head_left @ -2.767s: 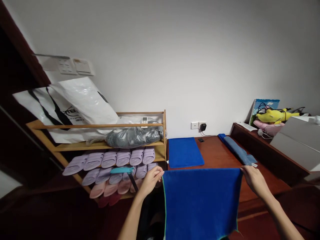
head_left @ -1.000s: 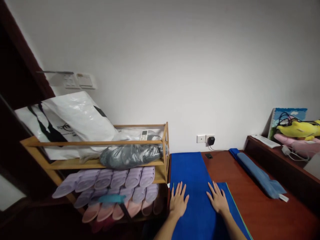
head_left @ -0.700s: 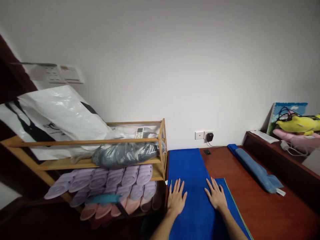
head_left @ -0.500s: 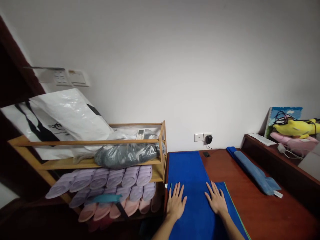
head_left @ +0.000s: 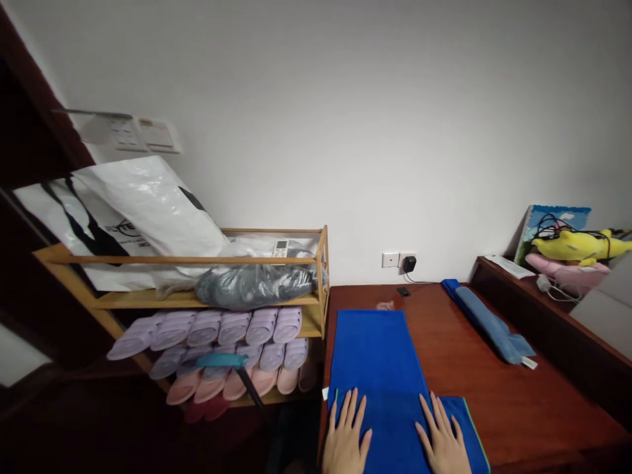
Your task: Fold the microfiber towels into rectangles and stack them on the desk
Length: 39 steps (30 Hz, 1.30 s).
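Note:
A bright blue cloth (head_left: 376,349), partly folded over itself, lies on the reddish-brown wooden tabletop (head_left: 444,339). Green stitching runs along its right edge, and a small white tag sticks out on its left. My left hand (head_left: 347,431) rests flat on the cloth's left part, fingers spread. Also flat and spread, my right hand (head_left: 444,434) presses on the right part, near where a flap sticks out. Both palms are partly cut off by the lower picture edge. Neither hand grips anything.
A rolled blue cloth (head_left: 494,322) lies at the table's right, beside a raised ledge (head_left: 538,322) bearing a yellow plush toy (head_left: 582,245). Left stands a wooden rack (head_left: 197,260) with slippers (head_left: 266,324) and a white bag (head_left: 148,204). A black plug (head_left: 409,264) sits in the wall.
Both hands and the blue cloth have slid toward me, baring tabletop between the cloth's far edge and the wall. The view has also shifted slightly.

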### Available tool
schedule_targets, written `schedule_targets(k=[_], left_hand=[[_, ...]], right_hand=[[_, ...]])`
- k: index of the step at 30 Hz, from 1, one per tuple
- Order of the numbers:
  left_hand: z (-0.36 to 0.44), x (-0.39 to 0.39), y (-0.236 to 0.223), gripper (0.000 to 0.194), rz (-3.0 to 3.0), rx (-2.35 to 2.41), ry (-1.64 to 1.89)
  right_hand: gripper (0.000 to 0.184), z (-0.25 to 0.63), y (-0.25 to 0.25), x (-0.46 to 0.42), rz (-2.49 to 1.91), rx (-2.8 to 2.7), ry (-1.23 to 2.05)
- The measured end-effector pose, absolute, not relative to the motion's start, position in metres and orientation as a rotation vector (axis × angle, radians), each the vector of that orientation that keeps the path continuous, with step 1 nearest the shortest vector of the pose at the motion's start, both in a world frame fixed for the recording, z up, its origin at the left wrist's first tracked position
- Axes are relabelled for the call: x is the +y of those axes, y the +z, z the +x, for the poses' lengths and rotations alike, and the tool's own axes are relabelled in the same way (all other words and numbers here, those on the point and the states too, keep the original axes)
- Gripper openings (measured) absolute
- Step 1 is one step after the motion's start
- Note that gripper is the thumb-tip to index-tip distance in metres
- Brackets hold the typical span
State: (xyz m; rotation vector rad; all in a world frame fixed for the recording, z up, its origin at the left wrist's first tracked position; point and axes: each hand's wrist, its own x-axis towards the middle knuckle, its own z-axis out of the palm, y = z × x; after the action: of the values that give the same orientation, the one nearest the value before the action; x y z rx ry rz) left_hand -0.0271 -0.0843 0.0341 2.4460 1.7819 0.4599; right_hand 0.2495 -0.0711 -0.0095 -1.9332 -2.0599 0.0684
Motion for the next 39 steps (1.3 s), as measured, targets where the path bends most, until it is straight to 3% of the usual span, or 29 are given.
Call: schedule_targets(k=[6,8,12,19,25,30,34,39], left_hand=[[-0.036,-0.106,-0.002,0.071,2.485,1.751,0.452],[-0.039,-0.102,-0.004,0.064,2.490,1.744,0.457],[-0.050,-0.088,0.020,0.035,2.497,1.687,0.529],[-0.070,-0.065,0.058,0.048,2.324,1.791,0.378],[-0.077,-0.059,0.079,0.018,2.033,1.632,0.443],[-0.099,-0.062,0.126,0.004,1.991,1.436,0.477],[-0.108,-0.092,0.192,0.012,1.780,1.184,0.601],[-0.113,-0.125,0.257,0.020,1.720,1.288,0.795]], right_hand=[[0.060,0.253,-0.040,-0.100,-1.962,-1.874,0.017],[0.051,0.270,-0.039,-0.094,-1.931,-1.872,0.119],[0.043,0.322,-0.028,-0.077,-1.895,-1.842,0.172],[0.036,0.359,-0.026,-0.063,-1.923,-1.587,0.166],[0.037,0.355,0.020,-0.063,-1.743,-1.504,0.621],[0.038,0.359,0.070,-0.080,-1.515,-1.323,0.939],[0.039,0.363,0.117,-0.096,-1.501,-1.221,0.908],[0.037,0.364,0.175,-0.107,-1.477,-1.120,0.758]])
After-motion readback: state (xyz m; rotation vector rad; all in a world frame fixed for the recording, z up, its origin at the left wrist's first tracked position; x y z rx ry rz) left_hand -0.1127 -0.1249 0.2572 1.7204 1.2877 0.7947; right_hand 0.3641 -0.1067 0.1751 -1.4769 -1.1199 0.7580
